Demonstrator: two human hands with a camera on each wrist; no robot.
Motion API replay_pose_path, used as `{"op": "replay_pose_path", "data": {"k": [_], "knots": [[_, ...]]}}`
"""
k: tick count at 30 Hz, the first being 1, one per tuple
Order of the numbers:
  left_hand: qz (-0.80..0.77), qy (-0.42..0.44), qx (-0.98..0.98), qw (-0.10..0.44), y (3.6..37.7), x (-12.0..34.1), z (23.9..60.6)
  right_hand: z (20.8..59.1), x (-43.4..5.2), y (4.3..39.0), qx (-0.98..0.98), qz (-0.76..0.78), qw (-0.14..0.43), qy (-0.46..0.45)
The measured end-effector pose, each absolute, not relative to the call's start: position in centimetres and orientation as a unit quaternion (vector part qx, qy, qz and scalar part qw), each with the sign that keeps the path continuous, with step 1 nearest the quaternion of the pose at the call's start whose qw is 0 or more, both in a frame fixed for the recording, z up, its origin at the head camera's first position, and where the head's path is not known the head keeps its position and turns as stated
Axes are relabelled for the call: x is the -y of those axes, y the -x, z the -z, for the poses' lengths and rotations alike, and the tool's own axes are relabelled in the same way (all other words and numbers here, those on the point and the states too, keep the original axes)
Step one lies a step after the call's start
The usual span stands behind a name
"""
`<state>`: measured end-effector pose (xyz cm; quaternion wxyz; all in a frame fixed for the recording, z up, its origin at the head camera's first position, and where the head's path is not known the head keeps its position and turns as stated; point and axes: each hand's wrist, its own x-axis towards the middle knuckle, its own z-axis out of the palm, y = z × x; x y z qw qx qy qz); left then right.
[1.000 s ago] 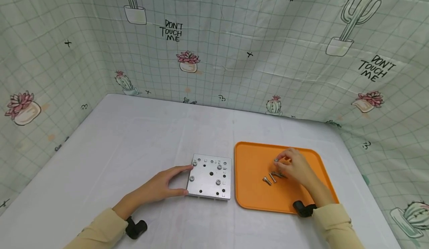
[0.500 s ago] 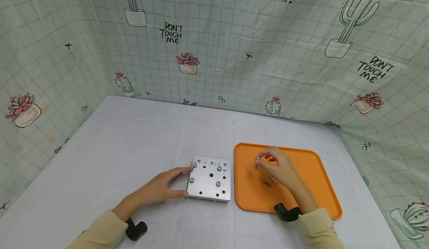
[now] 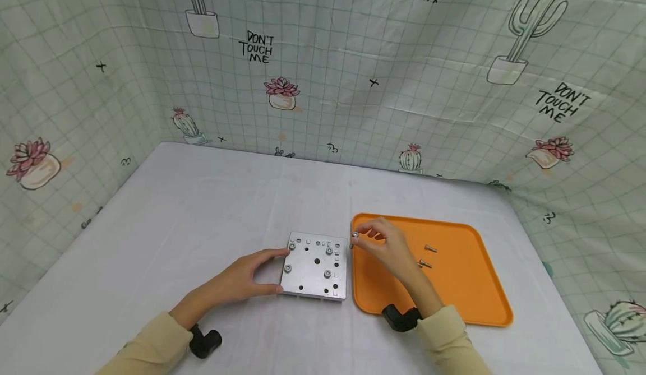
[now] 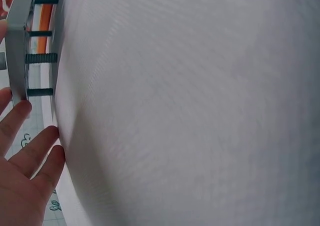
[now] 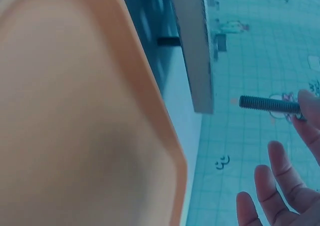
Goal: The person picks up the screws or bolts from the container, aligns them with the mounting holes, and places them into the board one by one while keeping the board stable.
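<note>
A square silver metal plate (image 3: 308,278) with several holes stands raised off the table, several socket head screws seated in it. My left hand (image 3: 239,281) touches its left edge with thumb and fingertips, fingers fairly straight. In the left wrist view, threaded screw shanks (image 4: 41,58) stick out below the plate (image 4: 18,51). Between thumb and fingertips of my right hand (image 3: 386,249) a socket head screw is pinched by its head, held over the tray's left rim, right of the plate. The right wrist view shows the threaded shank of this screw (image 5: 267,104), apart from the plate (image 5: 195,56).
An orange tray (image 3: 464,291) lies just right of the plate. Loose screws (image 3: 430,248) rest in it, some near my right forearm. White cloth covers the table (image 3: 237,195); a patterned curtain (image 3: 328,38) hangs behind.
The right hand has moved left across the tray toward the plate, carrying the screw. Loose screws in the tray have come into view behind it. The left hand and plate stay put.
</note>
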<state>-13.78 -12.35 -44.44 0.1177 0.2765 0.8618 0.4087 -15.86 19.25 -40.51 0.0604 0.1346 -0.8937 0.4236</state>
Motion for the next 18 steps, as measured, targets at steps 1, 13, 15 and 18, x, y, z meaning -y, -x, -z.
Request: {"op": "replay_pose_path", "data": {"k": [1, 13, 15, 18], "knots": [[-0.408, -0.276, -0.862, 0.117, 13.8, 12.3, 44.5, 40.7, -19.0, 15.9, 0.894, -0.426, 0.059, -0.13], [-0.407, -0.271, -0.864, 0.121, 13.8, 12.3, 44.4, 41.7, -17.0, 16.3, 0.888, -0.445, 0.051, -0.105], [-0.407, -0.273, -0.864, 0.118, 13.8, 12.3, 44.5, 41.8, -16.9, 16.3, 0.886, -0.447, 0.054, -0.11], [-0.406, -0.273, -0.864, 0.115, 13.8, 12.3, 44.6, 42.1, -16.7, 16.4, 0.884, -0.449, 0.057, -0.116]]}}
